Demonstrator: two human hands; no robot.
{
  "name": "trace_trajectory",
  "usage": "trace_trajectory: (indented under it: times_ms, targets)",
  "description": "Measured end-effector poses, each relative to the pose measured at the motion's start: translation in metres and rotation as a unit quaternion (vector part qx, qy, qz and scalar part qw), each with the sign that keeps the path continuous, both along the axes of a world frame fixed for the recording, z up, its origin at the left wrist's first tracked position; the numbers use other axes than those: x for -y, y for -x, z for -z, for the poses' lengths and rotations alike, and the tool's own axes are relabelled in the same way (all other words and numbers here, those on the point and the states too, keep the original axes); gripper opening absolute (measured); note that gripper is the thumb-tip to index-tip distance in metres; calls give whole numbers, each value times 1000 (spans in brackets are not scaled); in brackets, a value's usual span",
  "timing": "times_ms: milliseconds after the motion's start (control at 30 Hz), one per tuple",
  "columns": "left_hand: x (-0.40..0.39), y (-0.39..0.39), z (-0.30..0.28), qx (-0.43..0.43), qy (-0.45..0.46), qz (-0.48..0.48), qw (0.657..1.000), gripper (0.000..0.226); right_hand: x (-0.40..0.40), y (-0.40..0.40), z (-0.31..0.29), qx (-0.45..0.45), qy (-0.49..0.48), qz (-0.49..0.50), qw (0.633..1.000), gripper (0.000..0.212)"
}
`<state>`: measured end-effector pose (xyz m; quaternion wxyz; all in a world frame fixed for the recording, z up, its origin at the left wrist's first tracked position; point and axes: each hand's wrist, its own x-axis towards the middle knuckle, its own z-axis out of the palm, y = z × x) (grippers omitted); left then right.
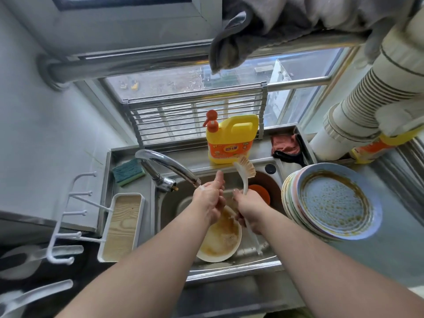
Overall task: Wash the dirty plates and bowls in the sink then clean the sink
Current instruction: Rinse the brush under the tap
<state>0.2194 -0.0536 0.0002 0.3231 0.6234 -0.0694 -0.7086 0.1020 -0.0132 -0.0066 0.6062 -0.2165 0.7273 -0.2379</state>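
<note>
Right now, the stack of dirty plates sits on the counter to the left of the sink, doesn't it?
Not quite: the head view shows the stack of dirty plates on the counter to the right of the sink, not the left.

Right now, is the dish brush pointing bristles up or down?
Up. The right hand grips the dish brush by its handle, bristles raised above the sink.

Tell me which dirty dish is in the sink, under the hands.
The white plate, smeared brown, lies in the sink under both hands. The blue plate tops the stack on the counter to the right.
</note>
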Motion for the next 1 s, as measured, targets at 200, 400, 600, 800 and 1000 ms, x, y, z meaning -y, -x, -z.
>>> trace_trajectory:
  times_ms: [200, 400, 600, 800, 1000]
  targets:
    - [-5, -13, 17, 71, -61, -20, 995, 39, -15, 10, -2, -136, 58, -230, 962, 37]
    - [-22, -46, 16, -22, -48, -57, 997, 45, -11, -7, -8, -213, 84, -372, 899, 26]
    - [-27, -59, 15, -63, -47, -62, 995, 48, -9, -7, -6, -289, 112, -432, 847, 23]
    - [-31, -53, 10, -113, -45, -50, 991, 44, -13, 16, -8, -334, 126, -430, 829, 25]
    - [-29, -46, 10, -127, -32, -31, 991, 37, -11, 23, -14, -366, 129, -430, 815, 25]
